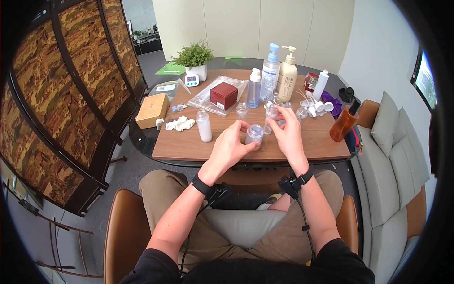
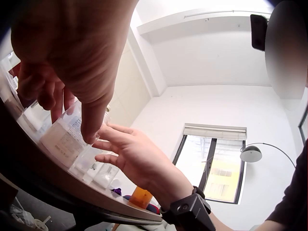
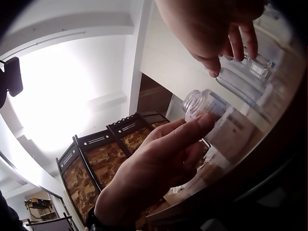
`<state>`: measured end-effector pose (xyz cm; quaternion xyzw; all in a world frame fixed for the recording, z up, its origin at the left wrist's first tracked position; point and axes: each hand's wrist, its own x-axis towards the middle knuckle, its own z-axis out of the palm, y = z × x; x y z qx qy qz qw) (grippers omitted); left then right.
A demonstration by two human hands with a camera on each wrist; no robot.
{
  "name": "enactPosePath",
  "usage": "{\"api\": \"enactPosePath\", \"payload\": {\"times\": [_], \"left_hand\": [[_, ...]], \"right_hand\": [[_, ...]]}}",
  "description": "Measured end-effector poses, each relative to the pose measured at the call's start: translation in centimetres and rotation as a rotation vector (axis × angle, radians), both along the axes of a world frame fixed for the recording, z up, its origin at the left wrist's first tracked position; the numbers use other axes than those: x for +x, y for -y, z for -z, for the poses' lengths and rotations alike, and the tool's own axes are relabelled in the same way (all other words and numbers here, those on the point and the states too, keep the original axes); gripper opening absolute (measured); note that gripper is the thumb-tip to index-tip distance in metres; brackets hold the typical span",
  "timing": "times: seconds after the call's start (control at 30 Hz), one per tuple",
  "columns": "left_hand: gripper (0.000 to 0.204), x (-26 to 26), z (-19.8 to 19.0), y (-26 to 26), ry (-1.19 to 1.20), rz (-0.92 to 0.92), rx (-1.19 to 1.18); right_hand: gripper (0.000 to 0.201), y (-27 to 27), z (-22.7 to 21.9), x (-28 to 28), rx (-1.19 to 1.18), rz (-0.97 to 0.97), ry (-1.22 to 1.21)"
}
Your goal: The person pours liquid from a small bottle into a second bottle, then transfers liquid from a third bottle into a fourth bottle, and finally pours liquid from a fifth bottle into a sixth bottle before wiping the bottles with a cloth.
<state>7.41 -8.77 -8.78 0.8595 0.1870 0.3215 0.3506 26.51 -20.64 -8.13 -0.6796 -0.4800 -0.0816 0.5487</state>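
In the head view, my left hand [image 1: 230, 144] holds a clear, labelled jar [image 1: 254, 134] upright on the tabletop, thumb and fingers on opposite sides. The right wrist view shows the same jar [image 3: 226, 126] with a threaded, uncapped neck and my left thumb across its side. My right hand [image 1: 288, 137] is just right of it, fingers loosely extended around the top of a slim clear bottle [image 1: 268, 128]. In the right wrist view my right thumb is at the top of that slim bottle [image 3: 240, 87]; firm contact cannot be told.
A milky bottle [image 1: 204, 127] and crumpled tissue [image 1: 180, 124] stand left. Behind are a dark red box [image 1: 224, 95] on a plastic bag, pump bottles [image 1: 287, 78] and a small clear bottle [image 1: 242, 110]. An orange bottle [image 1: 344, 124] stands at the right edge, a cardboard box [image 1: 152, 110] far left.
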Motion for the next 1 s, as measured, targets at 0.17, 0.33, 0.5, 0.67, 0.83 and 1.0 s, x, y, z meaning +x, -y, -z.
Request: {"api": "enactPosePath", "payload": {"times": [0.17,0.33,0.5,0.67,0.83,1.0], "left_hand": [[0.06,0.0,-0.2,0.1,0.004,-0.015,0.021],[0.057,-0.1,-0.3,0.1,-0.022,-0.027,0.039],[0.056,-0.1,-0.5,0.2,-0.03,-0.033,0.022],[0.055,0.1,0.1,0.0,-0.004,-0.034,0.051],[0.055,0.4,0.1,0.2,0.108,-0.078,0.09],[0.053,0.2,-1.6,1.0,0.198,-0.064,0.046]], "right_hand": [[0.049,0.2,-0.1,-0.3,-0.023,-0.004,-0.028],[0.053,0.3,0.0,-0.3,-0.034,-0.009,-0.015],[0.054,0.7,-0.4,-0.2,-0.032,0.007,-0.002],[0.054,1.0,-0.6,-0.2,-0.019,0.025,0.014],[0.041,3.2,-4.0,-2.5,-0.143,0.191,0.095],[0.043,3.9,-5.2,-3.9,-0.127,-0.134,-0.135]]}}
